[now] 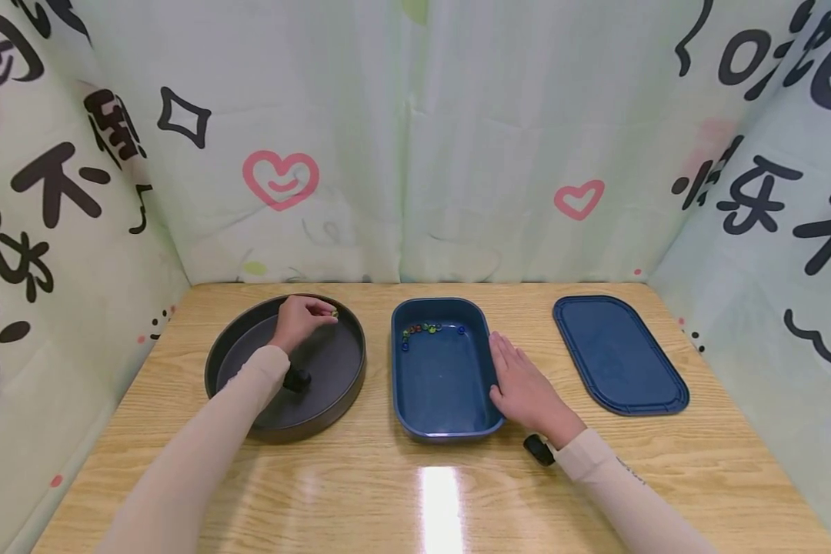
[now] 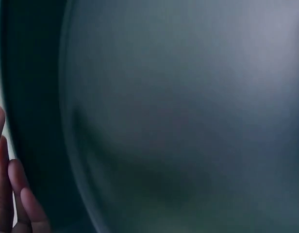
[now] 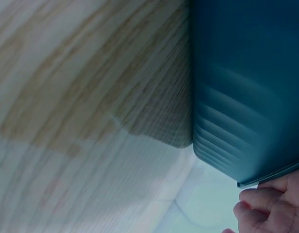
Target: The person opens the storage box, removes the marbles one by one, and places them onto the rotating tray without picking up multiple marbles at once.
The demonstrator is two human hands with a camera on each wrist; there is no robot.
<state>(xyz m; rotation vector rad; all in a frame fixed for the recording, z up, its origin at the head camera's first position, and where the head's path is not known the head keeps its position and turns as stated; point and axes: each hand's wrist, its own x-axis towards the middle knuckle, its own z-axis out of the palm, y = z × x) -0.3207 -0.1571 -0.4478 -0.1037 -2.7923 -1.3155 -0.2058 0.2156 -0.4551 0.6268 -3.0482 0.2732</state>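
My left hand (image 1: 299,319) is over the round dark pan (image 1: 216,362), pinching a small yellow-green marble (image 1: 335,313) between thumb and fingertips near the far right of the rim. In the left wrist view only the fingertips (image 2: 30,208) show, beside the pan wall, and the marble is out of sight. Straight fingers of my right hand (image 1: 526,388) rest against the right rim of a blue rectangular box (image 1: 429,437). Inside that box several glassy marbles (image 1: 415,329) lie in a bent row along the far left corner. One blue marble (image 1: 461,329) sits apart, farther right.
A blue flat lid (image 1: 619,354) lies on the wooden table (image 1: 360,492) at the right. Printed curtains (image 1: 402,154) close off the back and both sides. Each wrist carries a small black camera, the right one (image 1: 538,450) just above the table.
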